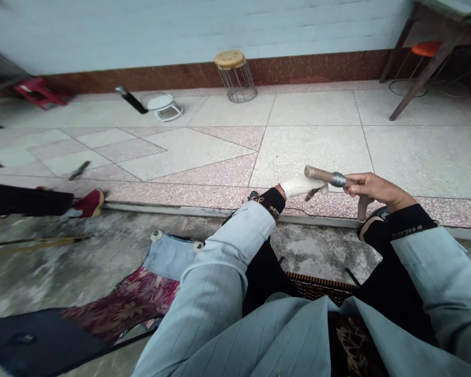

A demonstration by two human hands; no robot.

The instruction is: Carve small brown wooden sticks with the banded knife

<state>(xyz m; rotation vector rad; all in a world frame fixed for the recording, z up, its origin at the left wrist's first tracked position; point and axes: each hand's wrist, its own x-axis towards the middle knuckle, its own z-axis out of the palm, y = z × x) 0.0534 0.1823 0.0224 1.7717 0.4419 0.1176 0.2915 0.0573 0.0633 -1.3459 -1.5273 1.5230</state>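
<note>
My right hand [372, 188] is bare and closed around a wooden stick [317, 173] with silver wire wound in a tight band [338, 179] near its middle. A second wooden piece [364, 207] points down below my right fingers; whether it joins the stick is hidden. In a white glove, my left hand [303, 185] is closed just under the stick's left end. From its fingers sticks out a small tip [311, 195], dark and reddish, of something I cannot make out. A thin dark line, perhaps wire, lies beneath my left hand.
A low step edge [204, 210] crosses in front of my feet. Along the wall stand a wooden-topped wire stool [231, 59], a small white stool [160, 101] and a red stool [43, 93]. At left are another person's red shoe [91, 203] and a cloth-covered reclining chair [133, 309].
</note>
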